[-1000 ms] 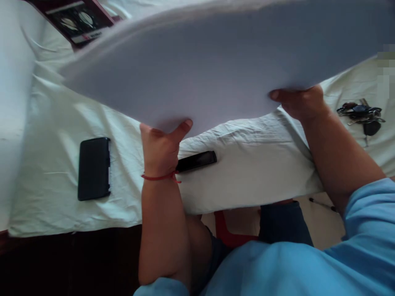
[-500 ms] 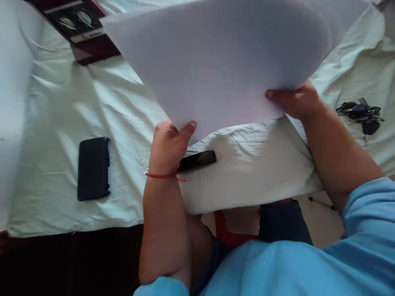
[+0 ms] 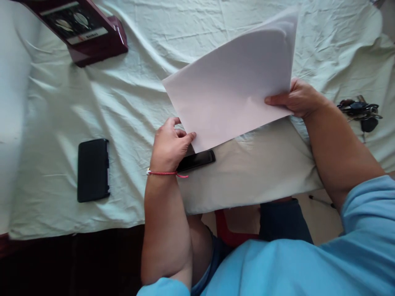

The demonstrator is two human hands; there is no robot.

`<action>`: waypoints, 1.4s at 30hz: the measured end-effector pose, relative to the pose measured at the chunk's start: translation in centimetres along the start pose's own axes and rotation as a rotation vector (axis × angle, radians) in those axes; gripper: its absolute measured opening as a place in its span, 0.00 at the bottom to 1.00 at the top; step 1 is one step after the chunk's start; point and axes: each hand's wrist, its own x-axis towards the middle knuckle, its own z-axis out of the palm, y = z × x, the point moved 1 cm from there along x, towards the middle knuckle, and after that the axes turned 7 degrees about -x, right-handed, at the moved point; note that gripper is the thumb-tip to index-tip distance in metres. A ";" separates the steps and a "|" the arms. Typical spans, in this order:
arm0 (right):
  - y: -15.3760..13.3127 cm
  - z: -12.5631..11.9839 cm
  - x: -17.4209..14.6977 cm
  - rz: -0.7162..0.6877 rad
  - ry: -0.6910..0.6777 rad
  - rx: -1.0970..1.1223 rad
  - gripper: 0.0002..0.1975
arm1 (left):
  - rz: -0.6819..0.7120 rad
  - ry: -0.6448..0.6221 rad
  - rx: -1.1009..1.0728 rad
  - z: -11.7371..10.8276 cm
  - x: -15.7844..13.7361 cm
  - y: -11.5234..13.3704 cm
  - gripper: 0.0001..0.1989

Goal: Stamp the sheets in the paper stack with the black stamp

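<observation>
A thin stack of white paper sheets (image 3: 234,86) is tilted above the cloth, its layered edges showing at the upper right. My right hand (image 3: 304,98) grips its right side, thumb on top and the other fingers hidden beneath. At the lower left corner is my left hand (image 3: 171,142), its thumb tip over the paper's edge and its fingers curled beside and behind it. A red string bracelet circles the left wrist. Under that hand and the paper's corner, a slim black phone-like object (image 3: 197,159) lies on the cloth, partly covered.
Pale green wrinkled cloth (image 3: 129,107) covers the table. A black case-like rectangle (image 3: 93,170) lies at left, a maroon stand with a picture panel (image 3: 95,51) at the upper left. A bunch of keys (image 3: 359,110) rests beyond my right forearm.
The paper has come down from close to my face toward the table, looks smaller, and its large curl at the right has flattened. Both hands stay near the same places.
</observation>
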 end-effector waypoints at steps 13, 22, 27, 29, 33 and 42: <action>0.1 -1.3 0.0 0.030 -0.017 -0.015 0.25 | 0.066 -0.031 0.142 -0.4 -0.3 -0.1 0.19; -0.8 -1.3 -0.8 0.090 -0.074 0.013 0.22 | 0.094 -0.223 -0.021 -2.6 -2.5 1.4 0.25; -0.8 -1.1 -0.8 0.085 -0.094 0.037 0.23 | 0.051 -0.438 0.099 -2.5 -3.4 2.6 0.20; -0.7 -1.1 -0.7 0.077 -0.098 0.040 0.22 | -0.015 -0.420 0.113 -2.3 -3.2 2.5 0.18; -0.6 -1.2 -0.4 0.074 -0.092 0.051 0.22 | -0.089 -0.396 0.053 -2.1 -3.0 2.5 0.16; -0.3 -1.4 -0.3 0.099 -0.088 0.064 0.24 | -0.078 -0.420 0.036 -1.7 -2.8 2.6 0.15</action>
